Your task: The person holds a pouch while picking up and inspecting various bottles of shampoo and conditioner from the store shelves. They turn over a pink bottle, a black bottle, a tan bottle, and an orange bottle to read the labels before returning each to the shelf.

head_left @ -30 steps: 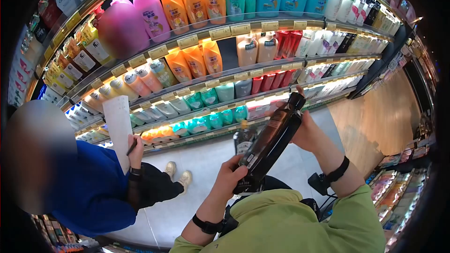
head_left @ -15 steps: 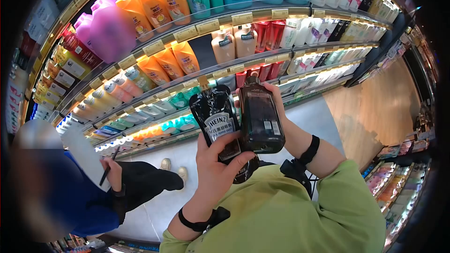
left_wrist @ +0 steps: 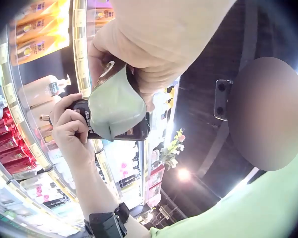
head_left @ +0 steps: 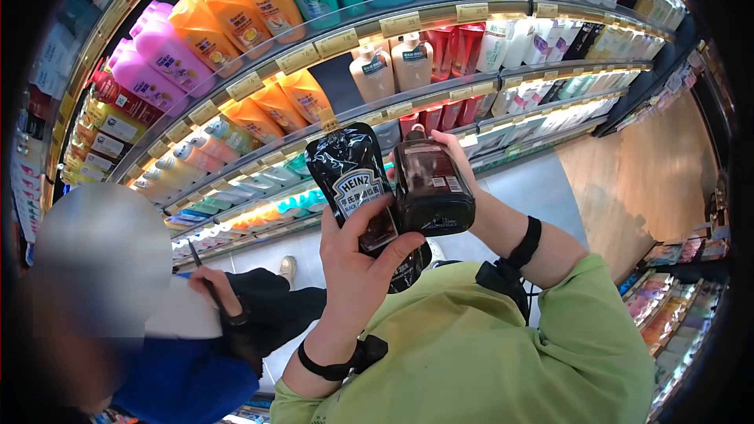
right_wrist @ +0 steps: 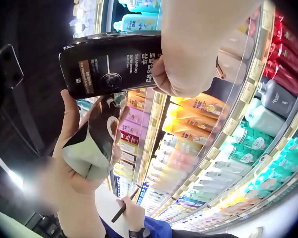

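Note:
In the head view my left hand (head_left: 355, 259) grips a black pouch labelled HEINZ (head_left: 357, 180), its spout end up, thumb and fingers round the lower part. My right hand (head_left: 455, 161) holds a dark bottle (head_left: 434, 188) from behind near its neck, its base tilted toward me. Bottle and pouch are side by side, very close together. The right wrist view shows the bottle's front (right_wrist: 111, 67) with the word SHAMPOO, my right fingers curled round it, and the pouch's pale bottom (right_wrist: 89, 151) below. In the left wrist view the pouch's bottom (left_wrist: 116, 106) covers part of the bottle.
Shelves (head_left: 400, 22) of orange, purple, teal and blue bottles curve across in front. At the left stands a person in a blue top (head_left: 188, 373) with a pen in one hand and a pale sheet. More goods (head_left: 667, 306) line the right; the floor (head_left: 628, 188) shows between.
The bottle, held diagonally across a second ago, has turned upright beside the pouch, and its base has since tipped toward me. The pouch has come up into clear view. The person's sheet has dropped lower.

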{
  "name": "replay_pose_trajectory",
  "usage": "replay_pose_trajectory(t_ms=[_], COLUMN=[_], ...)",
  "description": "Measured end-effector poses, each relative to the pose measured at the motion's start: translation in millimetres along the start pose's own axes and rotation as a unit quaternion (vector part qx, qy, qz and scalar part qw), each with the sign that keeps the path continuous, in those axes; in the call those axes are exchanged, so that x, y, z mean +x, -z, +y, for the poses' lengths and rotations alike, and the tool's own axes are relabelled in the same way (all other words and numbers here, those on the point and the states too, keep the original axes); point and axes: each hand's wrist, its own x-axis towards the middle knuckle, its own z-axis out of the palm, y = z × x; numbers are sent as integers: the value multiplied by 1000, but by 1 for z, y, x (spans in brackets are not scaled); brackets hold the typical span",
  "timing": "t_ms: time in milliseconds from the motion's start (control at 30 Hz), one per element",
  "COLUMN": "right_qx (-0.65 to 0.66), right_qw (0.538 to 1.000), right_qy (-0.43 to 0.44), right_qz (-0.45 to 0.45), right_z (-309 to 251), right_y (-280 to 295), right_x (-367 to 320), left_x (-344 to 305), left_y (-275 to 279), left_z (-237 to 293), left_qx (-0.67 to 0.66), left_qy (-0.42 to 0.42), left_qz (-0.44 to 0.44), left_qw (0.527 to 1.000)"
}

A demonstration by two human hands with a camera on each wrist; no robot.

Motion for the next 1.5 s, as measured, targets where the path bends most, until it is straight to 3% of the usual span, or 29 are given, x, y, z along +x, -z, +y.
replay_pose_trajectory(t_ms=[67, 100, 167, 300, 467, 533, 600, 667, 700, 867, 967, 1067, 1133, 1233, 1500], right_qx=[-54, -50, -98, -176, -74, -34, -56, -168, -201, -176, -246, -331, -340, -397, -415], right_qw=[994, 994, 977, 959, 982, 996, 993, 983, 970, 969, 948, 917, 915, 873, 846], right_qy=[-17, -15, -87, -75, -34, -51, -56, -12, 3, -19, -133, -164, -167, -200, -234], right_qz=[96, 95, 169, 207, 172, 66, 85, 78, 140, 172, 149, 148, 140, 200, 238], right_z=[-7, -12, -23, -27, -34, -37, -34, -28, -26, -38, -44, -44, -46, -48, -47], right_y=[-4, -10, -23, -23, -41, -41, -39, -47, -53, -15, -11, -3, 1, 5, 27], right_x=[3, 2, 1, 10, 5, 1, -3, -15, -20, -24, -37, -44, -50, -53, -46], left_x=[3, 5, 5, -1, -8, -8, -8, -10, -9, -9, -9, -7, -8, -10, -8], left_y=[5, 7, 9, 7, 1, 2, 3, 0, -1, -14, -23, -28, -29, -32, -35], left_z=[5, 6, 4, -3, -14, -11, -9, -9, -8, 9, 10, 15, 17, 21, 21], left_qx=[36, 70, 134, 243, 226, 223, 192, 166, 140, 95, 116, 144, 147, 160, 172], left_qy=[-21, -42, -78, -146, -159, -146, -122, -103, -96, -61, -139, -179, -178, -168, -190], left_qz=[-20, -39, -48, -41, 19, 21, 34, 26, 14, -44, -24, -33, -44, -65, -67], left_qw=[999, 996, 987, 958, 961, 964, 973, 980, 985, 993, 983, 973, 972, 971, 964])
